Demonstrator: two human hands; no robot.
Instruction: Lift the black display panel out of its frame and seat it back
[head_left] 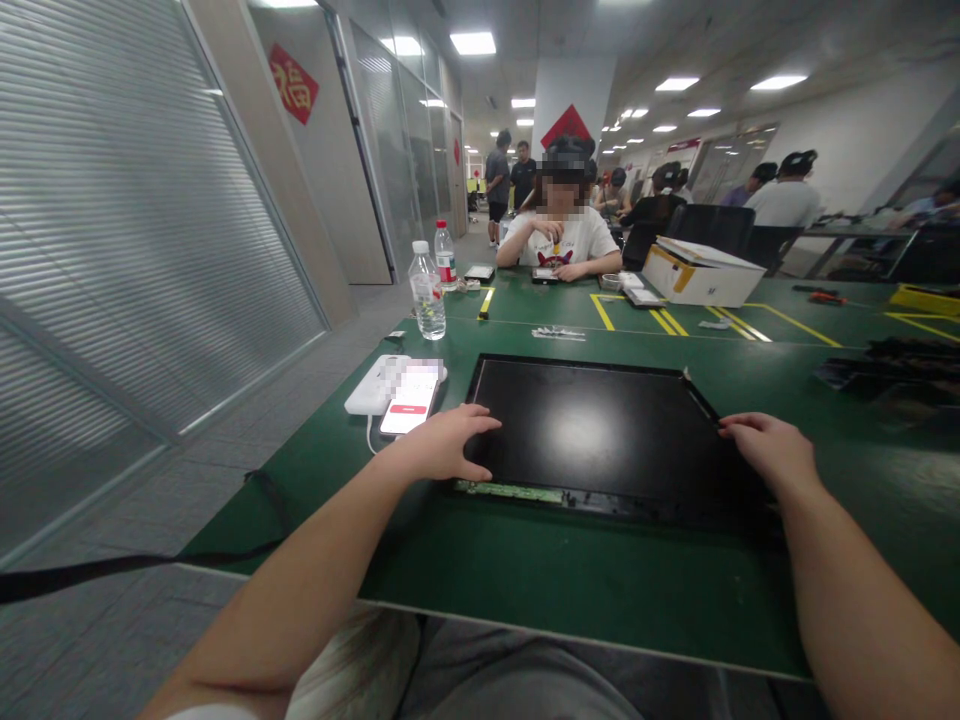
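A flat black display panel lies on the green table, a strip of green circuit board showing along its near edge. Over the panel's left edge is my left hand, thumb and fingers spread apart. My right hand is at the panel's right edge, with thumb and forefinger pinched together on the black rim there. A lit phone rests left of the panel, against a white device with a white cable.
Two plastic bottles stand beyond the phone. A person sits across the table, handling a small device. Farther right are a white box, red-handled tools and a dark pile. A black strap crosses at left.
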